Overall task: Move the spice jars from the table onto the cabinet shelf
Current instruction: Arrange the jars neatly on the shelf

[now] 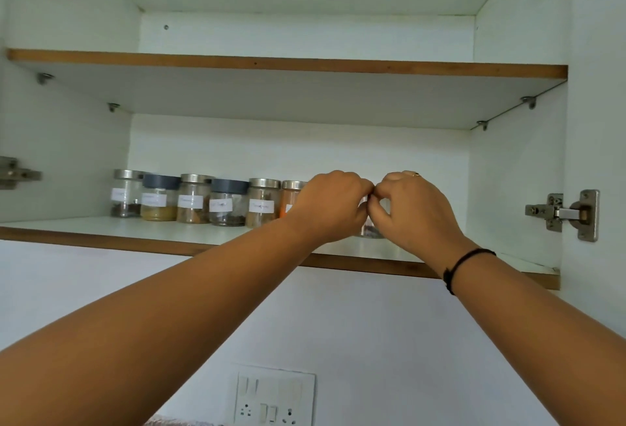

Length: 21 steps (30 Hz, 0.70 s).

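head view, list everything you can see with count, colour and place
spice jars: six clear ones in a row, four silver lids and two grey, white labels, left and middle of the lower shelf
held jar: one, clear, mostly hidden between the hands
shelves: two, white with brown edges
hinges: metal, on both cabinet sides
socket panel: one, white, wall below
left hand: grip on held jar
right hand: grip on held jar, black wristband
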{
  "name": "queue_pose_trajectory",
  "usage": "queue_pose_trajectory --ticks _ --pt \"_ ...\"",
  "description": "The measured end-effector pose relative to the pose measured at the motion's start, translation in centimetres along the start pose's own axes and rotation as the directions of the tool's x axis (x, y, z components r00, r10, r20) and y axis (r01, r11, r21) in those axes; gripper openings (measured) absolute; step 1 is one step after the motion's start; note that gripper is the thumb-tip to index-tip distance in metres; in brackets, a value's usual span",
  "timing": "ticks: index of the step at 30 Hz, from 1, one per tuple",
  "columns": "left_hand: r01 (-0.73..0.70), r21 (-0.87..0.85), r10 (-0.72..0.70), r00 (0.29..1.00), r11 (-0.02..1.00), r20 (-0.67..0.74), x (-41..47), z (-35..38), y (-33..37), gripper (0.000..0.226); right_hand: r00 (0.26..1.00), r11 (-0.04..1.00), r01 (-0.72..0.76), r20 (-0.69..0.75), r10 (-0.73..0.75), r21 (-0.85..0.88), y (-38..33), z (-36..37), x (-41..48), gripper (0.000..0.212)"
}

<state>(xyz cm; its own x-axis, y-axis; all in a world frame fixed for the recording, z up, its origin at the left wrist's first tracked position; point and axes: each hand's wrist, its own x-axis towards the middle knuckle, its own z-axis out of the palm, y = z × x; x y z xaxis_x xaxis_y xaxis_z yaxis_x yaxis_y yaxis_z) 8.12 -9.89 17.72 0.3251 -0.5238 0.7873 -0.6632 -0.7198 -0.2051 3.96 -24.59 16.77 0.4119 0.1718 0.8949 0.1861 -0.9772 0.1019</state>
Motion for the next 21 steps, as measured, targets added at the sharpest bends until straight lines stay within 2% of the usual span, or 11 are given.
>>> queue_pose_trajectory --ticks 4,12,21 --pt "0.105 -0.123 -0.108 0.994 0.987 -0.020 -1.8 -1.6 -1.4 0.018 1.000 0.999 -0.007 -0.016 0.007 0.035 -3.2 -0.6 0.8 0.024" --pt "0.163 -0.093 -0.162 0.987 0.982 0.015 -6.5 -6.8 -4.7 0.029 0.997 0.996 0.073 0.012 -0.074 0.042 -9.2 -1.8 0.5 0.026" --pt "0.160 -0.035 -0.160 0.987 0.987 0.000 -12.1 -13.7 -7.7 0.031 0.997 0.994 0.073 -0.012 -0.073 0.086 -17.4 -3.6 -0.1 0.026"
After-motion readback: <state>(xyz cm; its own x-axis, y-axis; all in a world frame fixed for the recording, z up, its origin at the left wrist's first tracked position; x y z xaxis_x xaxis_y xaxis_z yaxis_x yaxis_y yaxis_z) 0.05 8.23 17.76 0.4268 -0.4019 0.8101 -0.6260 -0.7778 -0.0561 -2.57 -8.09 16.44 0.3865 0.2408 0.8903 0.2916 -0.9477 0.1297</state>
